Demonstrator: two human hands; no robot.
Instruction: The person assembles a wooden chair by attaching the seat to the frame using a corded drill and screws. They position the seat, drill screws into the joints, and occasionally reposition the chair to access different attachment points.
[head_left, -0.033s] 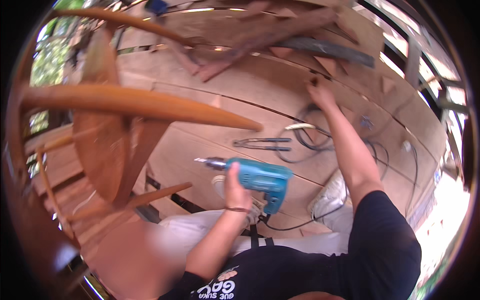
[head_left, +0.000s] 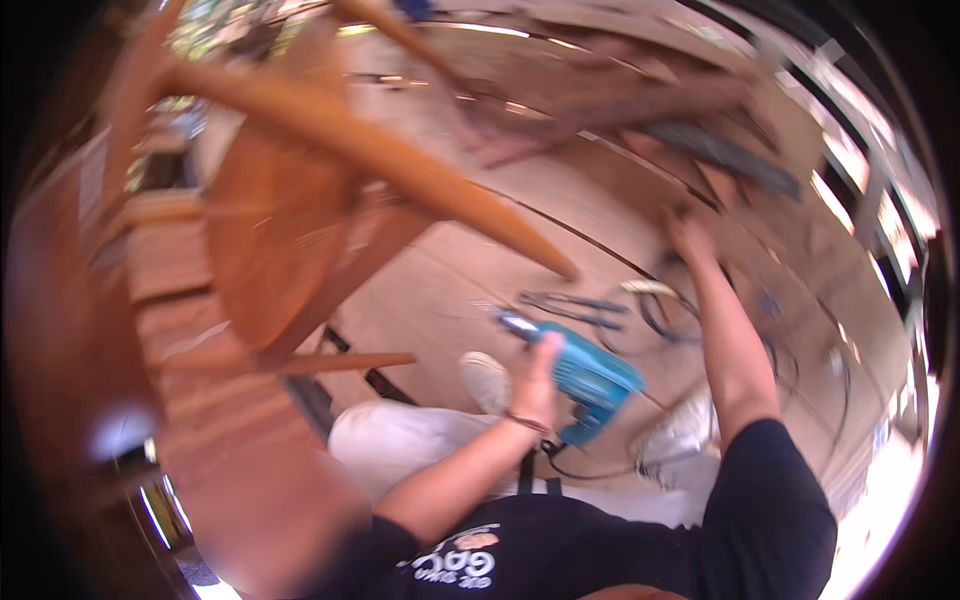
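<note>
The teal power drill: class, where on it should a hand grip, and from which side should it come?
Probably the handle of the teal power drill, from the person's near side, as the left hand does now. The bit points away up-left and the cord trails toward the body.

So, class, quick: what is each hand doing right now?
Left hand: closed on the teal power drill.
Right hand: reaching toward the wooden boards; grip cannot be told.

Black short-sleeved shirt, pale trousers, white shoes.
</note>
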